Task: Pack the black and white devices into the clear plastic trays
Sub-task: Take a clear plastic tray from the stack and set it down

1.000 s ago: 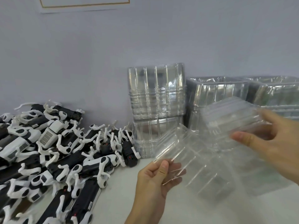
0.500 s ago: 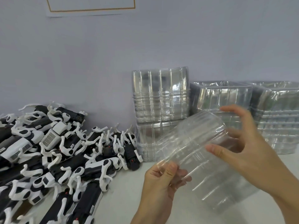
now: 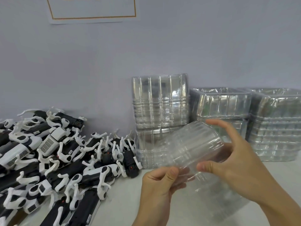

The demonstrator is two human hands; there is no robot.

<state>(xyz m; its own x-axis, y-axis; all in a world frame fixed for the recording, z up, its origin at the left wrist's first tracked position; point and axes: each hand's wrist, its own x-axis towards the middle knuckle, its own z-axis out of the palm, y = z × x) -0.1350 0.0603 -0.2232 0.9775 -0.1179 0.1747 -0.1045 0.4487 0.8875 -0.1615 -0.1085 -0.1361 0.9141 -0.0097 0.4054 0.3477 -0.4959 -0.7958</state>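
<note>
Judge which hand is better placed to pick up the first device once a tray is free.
Left, probably. The device pile lies on the left side of the table, right beside the left hand, which only pinches the clear tray at its near edge. The right hand grips the tray farther from the pile.

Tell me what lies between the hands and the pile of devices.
Nothing visible on the table does: bare tabletop separates the left hand from the device pile. But both hands, the right hand included, are occupied gripping the clear tray.
</note>
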